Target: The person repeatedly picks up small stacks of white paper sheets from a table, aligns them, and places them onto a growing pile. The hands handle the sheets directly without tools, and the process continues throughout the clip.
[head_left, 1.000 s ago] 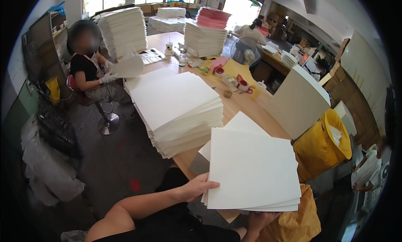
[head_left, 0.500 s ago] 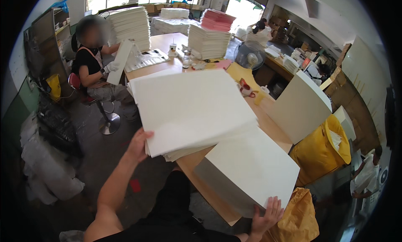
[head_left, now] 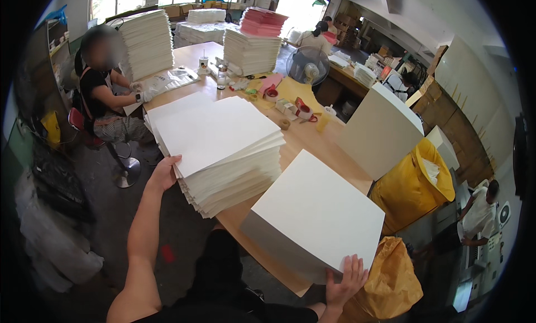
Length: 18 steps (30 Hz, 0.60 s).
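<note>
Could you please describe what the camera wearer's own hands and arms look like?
The left hand and right hand are both without gloves, and no watch or bracelet shows on either wrist. The left arm is bare past the elbow; only a short, bare stretch of the right forearm is visible. Black clothing shows at the lower edge.

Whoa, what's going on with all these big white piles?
Someone has a bare hand on each of two piles. The left hand touches the near corner of an uneven stack of flat white rectangular sheets. The right hand rests at the near edge of a neat, white, block-shaped stack. Both piles stand on a light-brown wooden table. At the left, a seated person in a black top has hands in white gloves near some clear plastic packaging.
</note>
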Motion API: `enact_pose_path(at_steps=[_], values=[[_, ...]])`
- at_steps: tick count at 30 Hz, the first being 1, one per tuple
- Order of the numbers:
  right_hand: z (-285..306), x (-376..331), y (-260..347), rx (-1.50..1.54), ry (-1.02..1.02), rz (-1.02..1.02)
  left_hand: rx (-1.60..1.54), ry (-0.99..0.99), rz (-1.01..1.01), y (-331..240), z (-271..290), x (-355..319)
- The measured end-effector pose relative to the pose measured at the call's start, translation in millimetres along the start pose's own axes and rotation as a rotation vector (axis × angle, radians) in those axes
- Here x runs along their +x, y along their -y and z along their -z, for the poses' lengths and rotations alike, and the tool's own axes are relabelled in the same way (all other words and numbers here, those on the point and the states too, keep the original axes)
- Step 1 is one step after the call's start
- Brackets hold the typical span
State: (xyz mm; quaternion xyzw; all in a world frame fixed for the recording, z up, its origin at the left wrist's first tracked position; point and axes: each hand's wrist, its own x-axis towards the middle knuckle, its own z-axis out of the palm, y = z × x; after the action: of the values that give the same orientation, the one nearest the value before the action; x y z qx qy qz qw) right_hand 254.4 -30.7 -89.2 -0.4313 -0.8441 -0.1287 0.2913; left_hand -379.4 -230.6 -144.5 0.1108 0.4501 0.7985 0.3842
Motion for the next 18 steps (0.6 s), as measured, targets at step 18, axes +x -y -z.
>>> enact_pose_path(at_steps=[18], values=[[10, 3, 4, 0.058, 0.018, -0.007, -0.031, 0.043, 0.07, -21, 7, -2]])
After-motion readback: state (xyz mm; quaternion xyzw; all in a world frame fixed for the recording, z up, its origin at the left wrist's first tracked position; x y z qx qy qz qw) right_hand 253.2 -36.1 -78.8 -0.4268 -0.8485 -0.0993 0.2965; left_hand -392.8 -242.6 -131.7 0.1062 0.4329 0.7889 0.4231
